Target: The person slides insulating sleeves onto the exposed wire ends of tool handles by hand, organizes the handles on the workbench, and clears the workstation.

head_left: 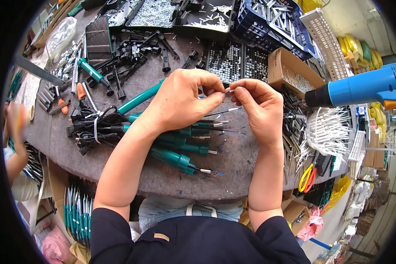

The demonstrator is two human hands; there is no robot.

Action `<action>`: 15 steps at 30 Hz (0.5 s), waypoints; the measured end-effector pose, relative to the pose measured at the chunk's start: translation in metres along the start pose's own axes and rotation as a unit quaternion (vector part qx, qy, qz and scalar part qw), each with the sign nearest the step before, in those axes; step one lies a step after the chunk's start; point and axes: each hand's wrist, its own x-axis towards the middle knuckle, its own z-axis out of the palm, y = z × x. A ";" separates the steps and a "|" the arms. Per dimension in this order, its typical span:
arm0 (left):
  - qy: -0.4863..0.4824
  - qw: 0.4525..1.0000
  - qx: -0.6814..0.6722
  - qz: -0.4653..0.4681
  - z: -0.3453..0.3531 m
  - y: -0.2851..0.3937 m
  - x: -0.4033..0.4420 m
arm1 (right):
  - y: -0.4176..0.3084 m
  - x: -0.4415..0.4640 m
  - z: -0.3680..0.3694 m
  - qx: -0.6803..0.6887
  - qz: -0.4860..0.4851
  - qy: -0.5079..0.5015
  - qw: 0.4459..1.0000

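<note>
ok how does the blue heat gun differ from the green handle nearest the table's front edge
The heat gun is blue with a black nozzle; the green handle has wires coming out of its end. The heat gun's nozzle points left in the picture, the green handle's wired end right. The heat gun looks thicker than the green handle. Both bodies are long and rounded.

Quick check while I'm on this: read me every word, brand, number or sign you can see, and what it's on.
No text is readable.
Tan patch on the black shirt: any lettering is too small.
Blue-and-white packet at right: too small.
Blue heat gun: none legible.
Green handles: none legible.
</note>
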 end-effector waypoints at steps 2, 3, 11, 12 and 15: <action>-0.002 1.000 -0.001 0.000 0.001 0.000 0.000 | -0.001 -0.001 -0.001 -0.013 -0.001 0.001 1.000; -0.001 1.000 0.000 0.001 0.001 0.000 0.000 | -0.001 -0.001 0.001 -0.015 -0.002 0.005 1.000; -0.003 1.000 0.000 0.004 0.001 -0.002 0.000 | 0.003 0.000 0.003 -0.087 -0.047 0.017 0.995; -0.004 1.000 0.000 0.002 0.000 -0.002 0.000 | 0.002 -0.001 0.004 -0.098 -0.049 0.015 0.994; 0.002 1.000 0.008 0.007 0.000 -0.001 0.001 | 0.003 -0.001 0.003 -0.122 -0.040 0.013 0.992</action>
